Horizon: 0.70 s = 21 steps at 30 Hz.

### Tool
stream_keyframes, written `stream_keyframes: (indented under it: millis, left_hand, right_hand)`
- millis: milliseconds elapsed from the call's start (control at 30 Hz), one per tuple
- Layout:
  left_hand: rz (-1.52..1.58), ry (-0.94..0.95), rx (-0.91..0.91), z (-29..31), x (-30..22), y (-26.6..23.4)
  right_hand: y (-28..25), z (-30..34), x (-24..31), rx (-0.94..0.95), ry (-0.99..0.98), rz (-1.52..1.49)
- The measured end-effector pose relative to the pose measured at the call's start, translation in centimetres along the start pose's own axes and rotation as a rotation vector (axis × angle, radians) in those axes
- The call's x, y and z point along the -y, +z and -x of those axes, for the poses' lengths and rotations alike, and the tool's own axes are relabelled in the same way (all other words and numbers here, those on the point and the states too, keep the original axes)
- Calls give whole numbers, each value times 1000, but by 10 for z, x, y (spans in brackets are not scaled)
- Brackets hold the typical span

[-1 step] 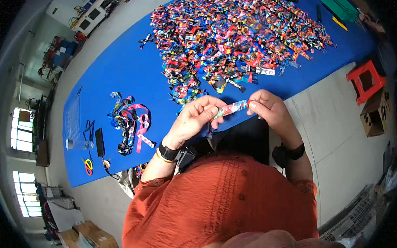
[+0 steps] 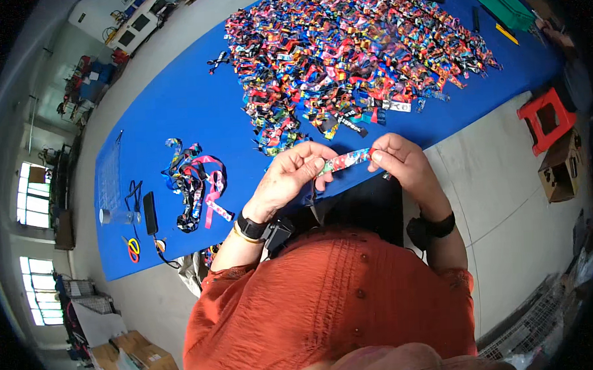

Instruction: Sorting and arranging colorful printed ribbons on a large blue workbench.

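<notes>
Between my two hands a short colourful printed strap (image 2: 348, 160) is stretched level, red, blue and white with some green. My left hand (image 2: 289, 175) pinches its left end between thumb and fingers. The other end is gripped by my right hand (image 2: 403, 162), thumb on top. Below my left fingers a grey pointed thing (image 2: 315, 212) hangs down; I cannot make out what it is. Just beyond my hands spreads a large pile of printed straps (image 2: 344, 57) in many colours. To the left lies a smaller loose bunch of straps (image 2: 189, 183), with a pink one at its right.
A blue table (image 2: 174, 104) carries all this. Near its left edge are scissors (image 2: 133, 249), a black phone-like slab (image 2: 150, 213), a clear cylinder (image 2: 116, 217) and a wire rack (image 2: 108, 168). A green bin (image 2: 500, 3) sits far right. On the floor, right, stands a red stool (image 2: 546, 121).
</notes>
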<state>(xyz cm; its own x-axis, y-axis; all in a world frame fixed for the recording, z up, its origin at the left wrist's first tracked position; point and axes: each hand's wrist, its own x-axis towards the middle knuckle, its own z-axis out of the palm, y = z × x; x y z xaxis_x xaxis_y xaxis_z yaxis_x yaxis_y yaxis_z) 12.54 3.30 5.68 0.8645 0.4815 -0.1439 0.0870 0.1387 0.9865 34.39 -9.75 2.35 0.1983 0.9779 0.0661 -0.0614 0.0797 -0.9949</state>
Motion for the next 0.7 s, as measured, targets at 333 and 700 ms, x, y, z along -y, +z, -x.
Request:
stream_keyframes:
  millis: [333, 700]
  left_hand:
    - [82, 90, -13, 12, -1, -19]
    - [61, 233, -160, 39, 15, -57]
  right_hand:
    - [43, -28, 8, 306, 63, 7]
    - [87, -51, 12, 245, 117, -275]
